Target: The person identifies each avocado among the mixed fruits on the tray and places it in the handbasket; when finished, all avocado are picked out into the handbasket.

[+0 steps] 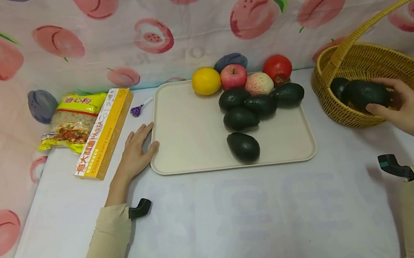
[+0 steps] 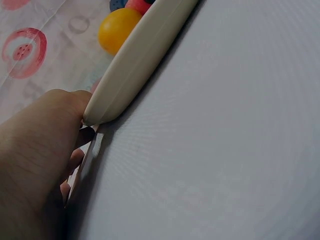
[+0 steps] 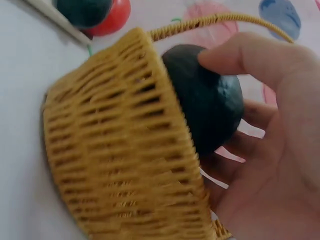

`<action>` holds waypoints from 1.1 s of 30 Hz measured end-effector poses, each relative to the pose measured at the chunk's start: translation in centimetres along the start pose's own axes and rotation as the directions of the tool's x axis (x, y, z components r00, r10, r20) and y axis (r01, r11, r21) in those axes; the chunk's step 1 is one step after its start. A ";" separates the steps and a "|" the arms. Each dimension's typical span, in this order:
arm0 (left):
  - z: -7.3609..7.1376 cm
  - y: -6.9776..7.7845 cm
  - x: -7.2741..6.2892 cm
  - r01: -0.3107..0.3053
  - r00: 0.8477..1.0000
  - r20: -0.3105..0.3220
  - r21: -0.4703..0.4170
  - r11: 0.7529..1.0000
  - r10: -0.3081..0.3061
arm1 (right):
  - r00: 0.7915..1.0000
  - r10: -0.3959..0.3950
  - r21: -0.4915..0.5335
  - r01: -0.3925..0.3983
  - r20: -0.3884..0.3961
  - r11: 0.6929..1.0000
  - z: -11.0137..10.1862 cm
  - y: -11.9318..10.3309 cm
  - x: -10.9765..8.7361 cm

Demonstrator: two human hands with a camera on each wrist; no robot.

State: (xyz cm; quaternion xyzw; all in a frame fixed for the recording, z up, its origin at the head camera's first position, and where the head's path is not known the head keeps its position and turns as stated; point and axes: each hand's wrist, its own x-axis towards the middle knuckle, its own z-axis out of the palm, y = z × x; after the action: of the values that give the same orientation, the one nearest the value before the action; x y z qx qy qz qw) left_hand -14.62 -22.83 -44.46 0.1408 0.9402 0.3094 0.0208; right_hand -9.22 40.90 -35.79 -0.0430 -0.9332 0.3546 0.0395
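Observation:
At the wicker basket (image 1: pixel 327 97), my right hand (image 1: pixel 409 110) grips a dark green avocado (image 1: pixel 367 94), thumb on one side and fingers round the other. Another avocado (image 1: pixel 339 86) lies beside it inside the basket. In the right wrist view the held avocado (image 3: pixel 205 105) shows just over the basket's rim. My left hand (image 1: pixel 136 155) rests at the left end of the cream tray (image 1: pixel 188 136), fingers extended and thumb at the rim. Several more avocados (image 1: pixel 243 146) lie on the tray's right half.
Along the tray's back edge sit a lemon (image 1: pixel 206 81), a red apple (image 1: pixel 233 76), a peach (image 1: pixel 259 83) and a pomegranate (image 1: pixel 277 69). Left of the tray are a lollipop (image 1: pixel 136 111), a yellow pasta box (image 1: pixel 105 135) and a bag of pasta (image 1: pixel 76 117). The basket's handle (image 1: pixel 379 16) arches upward.

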 end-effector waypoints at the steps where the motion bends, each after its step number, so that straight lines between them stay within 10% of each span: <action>1: 0.0 0.0 0.0 0.001 1.000 0.001 -0.001 1.000 -0.001 | 1.000 0.004 -0.011 -0.004 0.023 1.000 0.0 0.2 0.1; 21: 0.1 -0.2 0.0 0.025 1.000 0.007 0.001 1.000 -0.025 | 0.905 0.004 -0.153 0.068 0.426 0.986 -2.0 0.8 3.4; 33: 0.0 -0.1 0.0 0.009 1.000 0.005 -0.001 1.000 -0.009 | 0.878 0.082 -0.176 0.003 0.472 0.984 -1.3 0.5 4.3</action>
State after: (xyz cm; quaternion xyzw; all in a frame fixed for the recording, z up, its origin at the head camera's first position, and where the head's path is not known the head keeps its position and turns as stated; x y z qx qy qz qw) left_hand -14.64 -22.89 -44.51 0.1371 0.9407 0.3095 0.0245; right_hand -13.34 42.65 -34.97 0.0233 -0.9401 0.2732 -0.2026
